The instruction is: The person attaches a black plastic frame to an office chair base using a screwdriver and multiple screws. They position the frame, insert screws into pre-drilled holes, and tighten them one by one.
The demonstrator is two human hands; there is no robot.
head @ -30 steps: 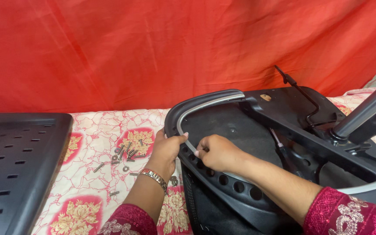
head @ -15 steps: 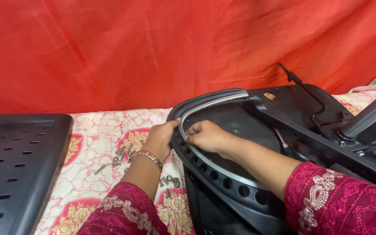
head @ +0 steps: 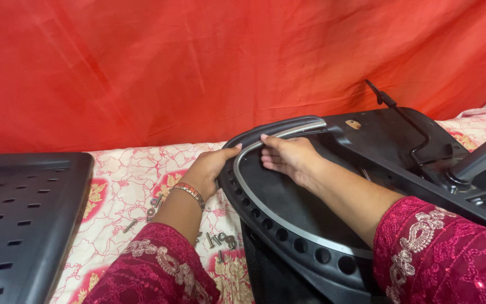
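Both hands (head: 248,163) grip chair rim (head: 265,225).

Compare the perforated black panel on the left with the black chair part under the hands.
The panel is flat, with small slot holes, and untouched. The chair part is curved, with round holes and a grey strip, gripped by the left hand and right hand. Both are black and rest on the floral cloth.
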